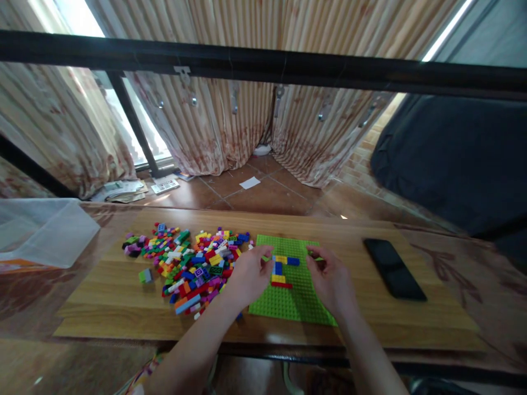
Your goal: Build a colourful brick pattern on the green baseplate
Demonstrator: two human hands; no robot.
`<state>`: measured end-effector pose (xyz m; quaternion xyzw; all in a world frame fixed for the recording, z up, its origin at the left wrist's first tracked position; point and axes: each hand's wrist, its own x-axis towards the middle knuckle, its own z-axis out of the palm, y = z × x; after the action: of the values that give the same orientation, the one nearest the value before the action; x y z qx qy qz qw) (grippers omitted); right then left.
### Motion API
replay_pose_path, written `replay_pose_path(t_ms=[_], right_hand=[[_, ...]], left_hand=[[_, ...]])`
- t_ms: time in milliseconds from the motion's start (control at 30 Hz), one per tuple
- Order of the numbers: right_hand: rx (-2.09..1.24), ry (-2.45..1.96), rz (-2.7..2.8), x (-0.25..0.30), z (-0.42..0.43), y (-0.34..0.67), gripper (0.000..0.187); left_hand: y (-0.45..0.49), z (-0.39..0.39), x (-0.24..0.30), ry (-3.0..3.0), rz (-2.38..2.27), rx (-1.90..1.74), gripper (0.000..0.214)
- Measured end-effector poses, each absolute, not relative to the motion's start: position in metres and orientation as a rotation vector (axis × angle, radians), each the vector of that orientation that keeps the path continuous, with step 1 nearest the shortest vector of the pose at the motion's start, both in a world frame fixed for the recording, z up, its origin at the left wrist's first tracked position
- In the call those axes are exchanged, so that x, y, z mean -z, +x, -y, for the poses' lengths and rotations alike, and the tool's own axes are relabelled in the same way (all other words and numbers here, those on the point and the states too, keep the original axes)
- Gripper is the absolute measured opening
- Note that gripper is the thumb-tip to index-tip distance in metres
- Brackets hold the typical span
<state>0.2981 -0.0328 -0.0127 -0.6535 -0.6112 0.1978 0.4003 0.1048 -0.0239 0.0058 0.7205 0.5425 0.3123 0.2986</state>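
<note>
A green studded baseplate [304,296] lies on the wooden board in front of me. Toy bricks are joined on it: a yellow brick [281,259] and a blue brick [293,261] along the top, more blue and yellow below, and a thin red brick [281,285] at the bottom. My left hand [250,274] is over the baseplate's left side, close to the built bricks. Over the right side is my right hand [330,274], apart from them. Both hands have curved fingers, with green showing between thumb and forefinger; I see nothing held in either.
A heap of mixed loose bricks [197,263] spreads left of the baseplate. A green and grey brick piece [145,276] lies apart from it. A translucent plastic bin [49,230] stands far left. To the right lies a black phone [394,269]. A dark bar [247,63] crosses beyond the table.
</note>
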Motion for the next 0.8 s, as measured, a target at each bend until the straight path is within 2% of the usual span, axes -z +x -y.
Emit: replay_pose_path(t_ms=[800], right_hand=[[-0.471,-1.946,1.773,0.023,0.027,0.303,0.028]], left_hand=[[0.116,0.021,0.001,2.068,-1.534,-0.527,0.034]])
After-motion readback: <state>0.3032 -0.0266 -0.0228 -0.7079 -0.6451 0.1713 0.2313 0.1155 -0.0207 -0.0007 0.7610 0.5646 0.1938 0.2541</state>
